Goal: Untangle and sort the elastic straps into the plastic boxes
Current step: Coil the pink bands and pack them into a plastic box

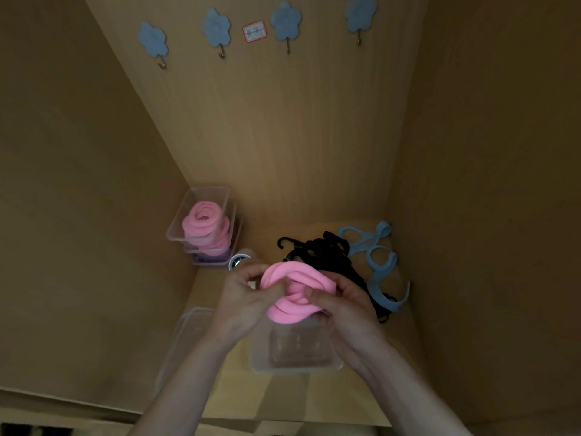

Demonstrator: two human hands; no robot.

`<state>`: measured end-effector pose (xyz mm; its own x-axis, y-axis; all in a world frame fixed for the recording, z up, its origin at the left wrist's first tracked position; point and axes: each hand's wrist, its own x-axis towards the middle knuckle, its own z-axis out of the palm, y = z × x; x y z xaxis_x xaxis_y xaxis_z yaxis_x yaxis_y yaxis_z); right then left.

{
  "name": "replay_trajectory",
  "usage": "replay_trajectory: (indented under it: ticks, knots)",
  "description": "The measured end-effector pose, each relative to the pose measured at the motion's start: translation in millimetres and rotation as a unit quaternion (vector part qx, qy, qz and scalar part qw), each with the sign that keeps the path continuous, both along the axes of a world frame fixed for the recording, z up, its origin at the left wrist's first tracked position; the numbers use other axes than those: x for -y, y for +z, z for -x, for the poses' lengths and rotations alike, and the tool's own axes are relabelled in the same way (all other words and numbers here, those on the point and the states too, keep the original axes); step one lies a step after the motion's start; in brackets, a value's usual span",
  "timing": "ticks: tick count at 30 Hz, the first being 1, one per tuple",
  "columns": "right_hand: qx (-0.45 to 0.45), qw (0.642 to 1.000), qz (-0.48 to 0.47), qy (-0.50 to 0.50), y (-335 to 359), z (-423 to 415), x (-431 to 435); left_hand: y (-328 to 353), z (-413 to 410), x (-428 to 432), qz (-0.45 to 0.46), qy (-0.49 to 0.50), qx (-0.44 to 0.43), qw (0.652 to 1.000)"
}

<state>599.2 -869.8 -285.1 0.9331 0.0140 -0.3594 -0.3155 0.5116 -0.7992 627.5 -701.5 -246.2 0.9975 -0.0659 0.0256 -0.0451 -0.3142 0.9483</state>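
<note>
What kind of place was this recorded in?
Probably a wooden cupboard or wardrobe nook: wood panels on three sides, flower-shaped hooks on the back panel, clear plastic boxes on its shelf.

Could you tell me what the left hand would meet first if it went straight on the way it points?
Beyond the pink strap it grips, the left hand points toward the black straps tangled on the shelf, probably met first; depth is unclear, so it might pass above them.
</note>
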Motion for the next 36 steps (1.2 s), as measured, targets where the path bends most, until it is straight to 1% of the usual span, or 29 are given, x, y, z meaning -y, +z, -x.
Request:
replay_trajectory:
  ticks: [2,4,6,8,10,12,15,17,21,24,28,30,32,36]
  knots:
    - [-0.003,1.000,-0.030,-0.003,0.3,-0.1,0.9,-4.3,1.3,-1.1,0.024,-0.007,-0.051,0.998]
    - [-0.001,0.998,-0.059,-0.004,0.0,0.3,1.8,-8.0,4.7,-1.6,0.074,-0.020,-0.116,0.990]
    - [-0.001,0.996,-0.089,-0.001,-0.6,0.9,3.7,-15.2,7.1,-2.7,0.134,-0.017,-0.159,0.978]
    - [0.004,0.992,-0.122,0.012,-3.4,2.0,5.4,-21.8,9.1,-4.4,0.222,-0.012,-0.192,0.956]
    - [0.009,0.991,-0.134,0.026,-6.6,3.0,6.0,-29.2,9.9,-6.5,0.307,-0.018,-0.217,0.927]
    - [0.014,0.994,-0.103,0.030,-12.3,3.2,5.6,-36.3,11.7,-8.1,0.356,-0.022,-0.236,0.904]
    - [0.027,0.999,-0.011,0.045,-19.3,3.6,4.0,-47.2,15.7,-12.4,0.417,-0.037,-0.265,0.868]
    - [0.026,0.998,-0.001,0.061,-21.9,5.2,4.4,-51.4,19.0,-14.9,0.444,-0.048,-0.277,0.850]
    - [0.001,0.995,-0.059,0.085,-25.1,8.0,4.3,-60.6,22.9,-18.3,0.453,-0.069,-0.291,0.840]
    - [0.000,0.991,-0.076,0.111,-27.4,10.0,3.7,-62.2,19.9,-21.7,0.413,-0.084,-0.283,0.862]
    - [0.029,0.984,-0.067,0.164,-26.0,12.5,6.0,-56.2,12.2,-30.8,0.354,-0.124,-0.272,0.886]
    - [0.040,0.979,-0.050,0.194,-26.3,13.1,6.4,-54.6,8.1,-34.1,0.326,-0.152,-0.270,0.893]
    - [0.051,0.974,-0.040,0.217,-26.7,12.8,6.6,-53.3,3.5,-35.4,0.311,-0.180,-0.273,0.892]
    - [0.065,0.960,-0.058,0.265,-26.7,11.9,2.4,-50.0,-4.4,-39.4,0.292,-0.234,-0.274,0.886]
